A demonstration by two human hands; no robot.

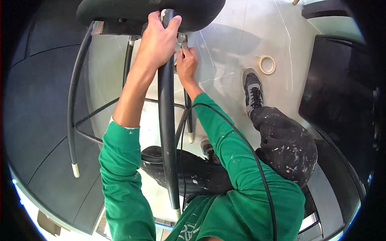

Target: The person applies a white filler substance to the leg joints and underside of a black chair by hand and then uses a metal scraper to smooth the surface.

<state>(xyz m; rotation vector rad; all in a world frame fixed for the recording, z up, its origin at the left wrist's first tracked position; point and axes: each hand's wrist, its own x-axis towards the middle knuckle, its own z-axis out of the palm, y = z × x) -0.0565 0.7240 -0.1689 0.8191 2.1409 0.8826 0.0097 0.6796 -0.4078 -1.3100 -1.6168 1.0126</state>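
Note:
A chair or stool with a padded black seat (pixel 120 12) and black metal legs stands tilted before me, its seat at the far side. Pale wrapping covers the leg tips. My left hand (pixel 160 43) is closed around the upper end of the nearest leg (pixel 166 132), right by the seat; a pale patch shows there between thumb and fingers. Just to the right and lower, my right hand (pixel 187 64) has its fingers pinched at the top of another leg (pixel 189 116), under the seat's edge. Its fingertips are partly hidden, so any small item there cannot be made out.
A roll of masking tape (pixel 267 64) lies on the pale veined floor (pixel 225 52), beside my shoe (pixel 253 90). A black cable (pixel 257 160) runs across my right arm and down past the legs. Dark panels (pixel 44 100) stand at left, a dark glossy unit (pixel 337 80) at right.

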